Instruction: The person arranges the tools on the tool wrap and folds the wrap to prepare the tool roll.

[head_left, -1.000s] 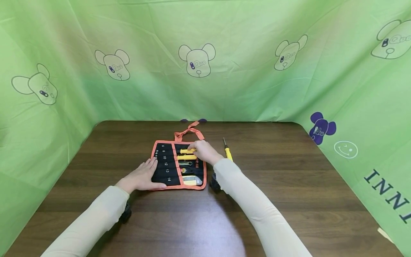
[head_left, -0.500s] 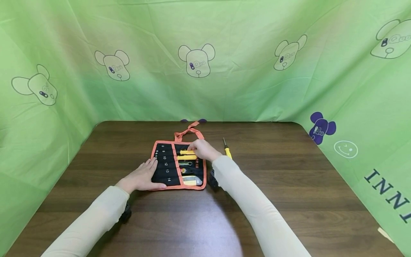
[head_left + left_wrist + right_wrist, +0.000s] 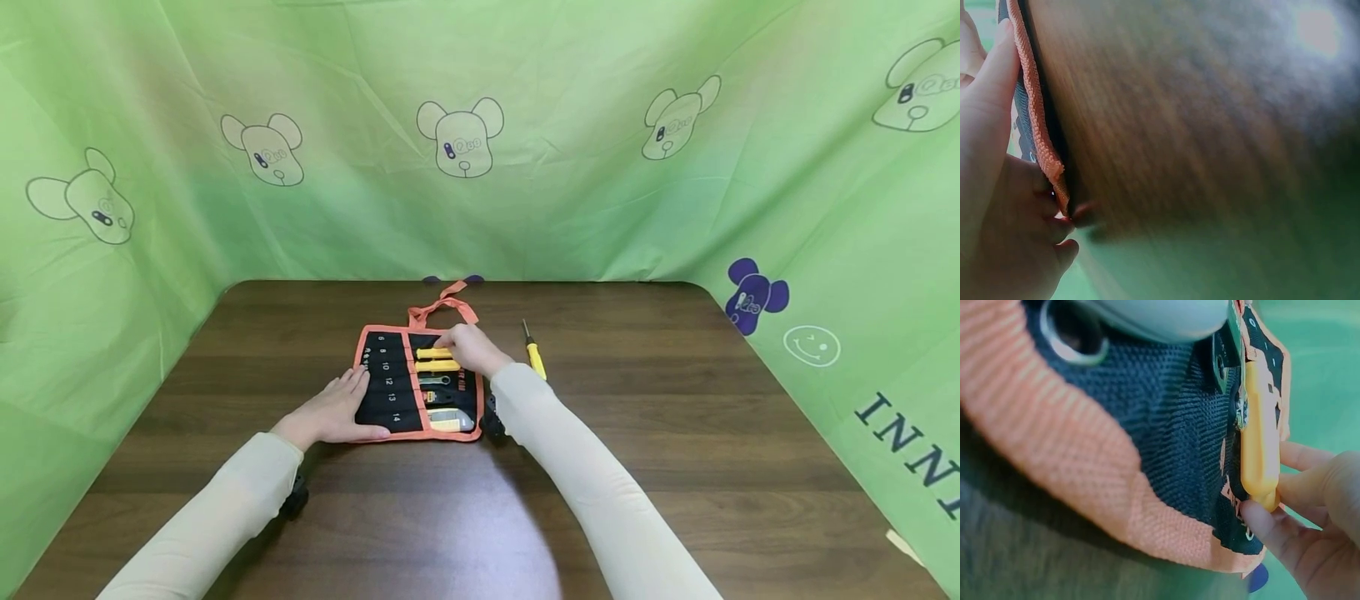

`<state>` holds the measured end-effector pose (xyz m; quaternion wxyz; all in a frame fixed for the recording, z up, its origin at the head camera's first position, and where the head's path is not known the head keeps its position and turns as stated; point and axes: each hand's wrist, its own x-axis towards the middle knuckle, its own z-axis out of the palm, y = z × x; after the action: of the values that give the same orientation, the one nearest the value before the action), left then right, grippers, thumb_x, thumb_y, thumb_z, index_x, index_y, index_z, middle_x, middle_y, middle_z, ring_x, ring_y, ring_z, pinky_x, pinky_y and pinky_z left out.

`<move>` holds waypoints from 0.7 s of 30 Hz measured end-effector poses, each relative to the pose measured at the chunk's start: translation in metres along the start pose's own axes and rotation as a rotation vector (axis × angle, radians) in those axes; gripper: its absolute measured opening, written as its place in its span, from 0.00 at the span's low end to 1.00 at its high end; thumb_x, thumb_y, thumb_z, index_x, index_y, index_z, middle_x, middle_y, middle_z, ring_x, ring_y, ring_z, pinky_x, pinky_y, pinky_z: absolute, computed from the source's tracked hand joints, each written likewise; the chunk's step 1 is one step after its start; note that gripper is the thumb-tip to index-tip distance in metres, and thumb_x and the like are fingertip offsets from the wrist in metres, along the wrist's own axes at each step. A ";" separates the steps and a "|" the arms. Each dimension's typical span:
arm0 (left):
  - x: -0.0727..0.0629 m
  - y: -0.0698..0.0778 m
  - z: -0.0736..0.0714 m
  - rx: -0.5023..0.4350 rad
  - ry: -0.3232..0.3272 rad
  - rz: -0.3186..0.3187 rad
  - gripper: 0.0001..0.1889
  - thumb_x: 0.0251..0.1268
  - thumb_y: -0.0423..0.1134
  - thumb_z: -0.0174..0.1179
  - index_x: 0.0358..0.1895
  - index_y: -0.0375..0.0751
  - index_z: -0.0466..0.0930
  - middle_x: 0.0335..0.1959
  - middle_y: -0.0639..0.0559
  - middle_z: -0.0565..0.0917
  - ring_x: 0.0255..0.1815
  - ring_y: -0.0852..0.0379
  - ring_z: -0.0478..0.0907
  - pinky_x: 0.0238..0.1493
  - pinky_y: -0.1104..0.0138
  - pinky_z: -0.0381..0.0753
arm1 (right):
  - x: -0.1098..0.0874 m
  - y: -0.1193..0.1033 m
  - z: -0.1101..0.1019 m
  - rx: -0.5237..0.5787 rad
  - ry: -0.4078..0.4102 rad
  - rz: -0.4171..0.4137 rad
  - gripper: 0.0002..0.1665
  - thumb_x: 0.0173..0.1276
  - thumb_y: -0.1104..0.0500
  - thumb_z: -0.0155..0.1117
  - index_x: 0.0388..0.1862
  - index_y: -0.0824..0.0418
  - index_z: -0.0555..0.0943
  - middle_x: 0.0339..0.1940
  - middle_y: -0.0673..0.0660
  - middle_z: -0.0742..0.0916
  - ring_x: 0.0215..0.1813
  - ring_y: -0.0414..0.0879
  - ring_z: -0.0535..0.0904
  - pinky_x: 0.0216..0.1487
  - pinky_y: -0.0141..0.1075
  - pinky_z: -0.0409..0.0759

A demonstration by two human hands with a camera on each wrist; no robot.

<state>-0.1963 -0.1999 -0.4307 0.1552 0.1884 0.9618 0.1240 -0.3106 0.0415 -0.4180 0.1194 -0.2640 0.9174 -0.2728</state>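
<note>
A black tool roll (image 3: 390, 404) with orange edging lies unfolded on the table. My left hand (image 3: 333, 411) rests flat on its left near corner, fingers spread; the left wrist view shows the thumb along the orange edging (image 3: 1038, 119). My right hand (image 3: 470, 348) pinches the butt end of the farthest yellow-handled screwdriver (image 3: 431, 353), which lies in the roll with its shaft end hidden in the pocket side. A second yellow handle (image 3: 437, 366) lies right beside it, large in the right wrist view. Below sit a small wrench (image 3: 435, 381), a black item with a yellow label (image 3: 435, 398) and a utility knife (image 3: 452, 420).
Another yellow-handled screwdriver (image 3: 535, 357) lies on the table right of the roll, partly behind the right sleeve (image 3: 551, 417). An orange tie strap (image 3: 442, 305) trails from the roll's far edge. A green printed cloth (image 3: 360, 217) hangs behind and beside the wooden table (image 3: 420, 517).
My right hand has shifted slightly left, and the far screwdriver's handle has slid a little toward the orange pocket edge. My left hand stays in place.
</note>
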 end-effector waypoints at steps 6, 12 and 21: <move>0.001 0.001 0.002 0.001 0.002 0.003 0.58 0.51 0.72 0.51 0.69 0.25 0.44 0.71 0.32 0.45 0.71 0.39 0.40 0.66 0.49 0.45 | -0.002 0.002 0.001 -0.006 0.022 -0.023 0.19 0.70 0.70 0.46 0.54 0.61 0.79 0.52 0.57 0.81 0.48 0.47 0.78 0.44 0.34 0.76; 0.001 0.001 0.002 -0.013 0.000 -0.005 0.58 0.51 0.72 0.51 0.70 0.25 0.44 0.71 0.32 0.45 0.71 0.39 0.40 0.66 0.49 0.45 | -0.007 0.004 -0.007 0.013 0.097 -0.039 0.17 0.71 0.65 0.49 0.55 0.60 0.79 0.50 0.57 0.82 0.14 0.44 0.63 0.19 0.32 0.64; 0.000 -0.001 0.000 -0.006 0.006 -0.007 0.57 0.51 0.72 0.51 0.69 0.25 0.44 0.71 0.32 0.46 0.71 0.39 0.40 0.66 0.50 0.45 | -0.022 0.007 -0.027 0.075 0.177 -0.007 0.16 0.70 0.61 0.53 0.55 0.60 0.78 0.51 0.56 0.81 0.52 0.47 0.75 0.49 0.41 0.74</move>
<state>-0.1965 -0.2005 -0.4313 0.1532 0.1839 0.9626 0.1269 -0.3056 0.0707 -0.3981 0.0466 -0.2373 0.9127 -0.3295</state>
